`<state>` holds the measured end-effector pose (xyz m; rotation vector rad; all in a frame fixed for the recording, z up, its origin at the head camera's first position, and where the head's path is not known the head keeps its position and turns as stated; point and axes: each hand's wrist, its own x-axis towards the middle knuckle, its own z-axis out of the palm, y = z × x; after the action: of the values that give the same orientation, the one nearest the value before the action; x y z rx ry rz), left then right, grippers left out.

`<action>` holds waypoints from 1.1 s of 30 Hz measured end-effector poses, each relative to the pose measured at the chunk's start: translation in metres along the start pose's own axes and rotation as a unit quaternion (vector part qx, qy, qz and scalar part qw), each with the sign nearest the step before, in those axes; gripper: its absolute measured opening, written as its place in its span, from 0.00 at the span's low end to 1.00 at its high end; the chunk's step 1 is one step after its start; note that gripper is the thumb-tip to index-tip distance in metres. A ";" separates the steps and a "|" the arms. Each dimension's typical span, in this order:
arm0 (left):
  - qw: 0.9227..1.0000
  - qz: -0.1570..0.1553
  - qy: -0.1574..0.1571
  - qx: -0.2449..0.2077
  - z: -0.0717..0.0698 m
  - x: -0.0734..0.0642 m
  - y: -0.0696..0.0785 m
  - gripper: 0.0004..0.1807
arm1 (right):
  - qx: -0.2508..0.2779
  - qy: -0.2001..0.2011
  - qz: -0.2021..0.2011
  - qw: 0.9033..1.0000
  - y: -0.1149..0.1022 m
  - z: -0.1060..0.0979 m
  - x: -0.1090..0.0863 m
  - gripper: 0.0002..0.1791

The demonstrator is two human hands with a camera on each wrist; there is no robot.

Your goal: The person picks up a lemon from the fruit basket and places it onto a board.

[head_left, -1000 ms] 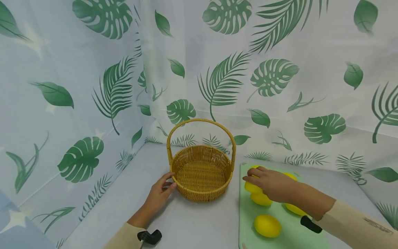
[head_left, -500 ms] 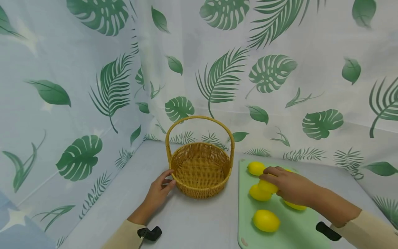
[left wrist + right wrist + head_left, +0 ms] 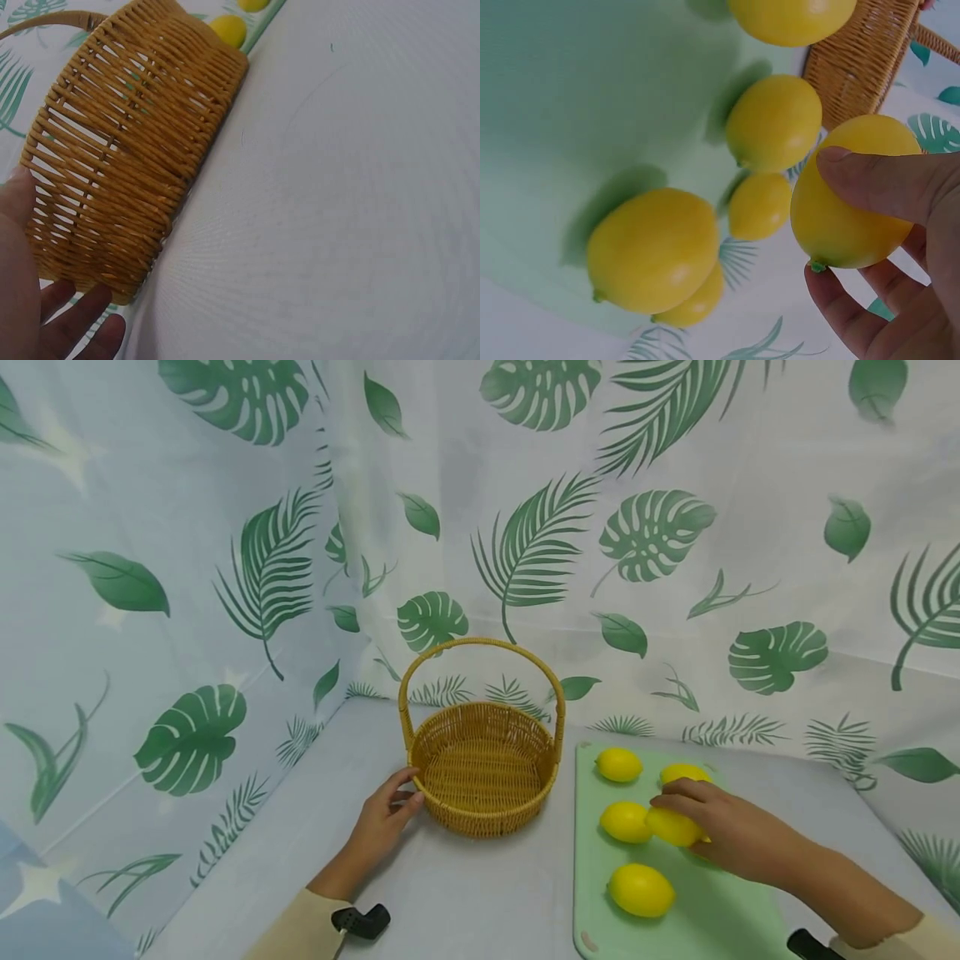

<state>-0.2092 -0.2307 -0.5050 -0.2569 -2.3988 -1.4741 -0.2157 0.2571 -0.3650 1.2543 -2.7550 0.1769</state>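
A yellow lemon [image 3: 671,827] is held in my right hand [image 3: 738,835] above the green board [image 3: 600,935]. In the right wrist view the thumb lies across this lemon [image 3: 855,217], with fingers on its other side. Several more lemons lie on the board, among them a near one [image 3: 641,891] and a far-left one [image 3: 618,765]. My left hand [image 3: 378,827] touches the left side of a wicker basket [image 3: 480,822] with relaxed fingers. In the left wrist view, thumb and fingertips rest against the basket's outer wall [image 3: 135,150]. The basket's inside holds nothing.
The basket's tall arched handle [image 3: 480,642] stands upright. A pale cloth-covered table [image 3: 480,902] lies beneath everything. Leaf-printed curtains [image 3: 465,468] close off the back and left sides. The board sits to the right of the basket.
My right hand has moved to the right across the board with the lemon, uncovering other lemons. The left hand stays at the basket. The head view has shifted slightly.
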 end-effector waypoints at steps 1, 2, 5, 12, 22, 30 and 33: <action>1.000 0.001 0.000 0.000 0.000 0.000 0.000 0.28 | 0.004 0.001 0.003 1.000 0.000 0.001 -0.002 0.37; 1.000 0.002 0.000 -0.001 0.000 0.000 -0.001 0.28 | 0.005 0.003 0.004 1.000 0.001 0.003 -0.004 0.37; 1.000 0.002 0.001 0.000 0.000 -0.001 -0.002 0.28 | 0.003 0.013 0.007 1.000 0.002 0.007 -0.012 0.37; 1.000 0.005 0.002 -0.004 0.001 -0.001 -0.002 0.27 | -0.004 0.032 0.031 0.999 0.005 0.017 -0.034 0.39; 1.000 0.004 0.002 0.001 0.002 0.000 0.001 0.27 | 0.006 0.028 0.069 0.997 0.008 0.029 -0.058 0.40; 1.000 -0.003 -0.003 0.001 0.000 -0.001 0.000 0.28 | 0.045 -0.001 0.114 0.992 0.007 0.038 -0.066 0.38; 1.000 -0.002 -0.004 0.001 0.000 0.000 0.001 0.28 | 0.049 0.001 0.135 0.990 0.006 0.043 -0.070 0.38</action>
<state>-0.2086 -0.2307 -0.5045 -0.2573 -2.4092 -1.4754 -0.1765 0.3062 -0.4177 0.8935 -2.9368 0.3394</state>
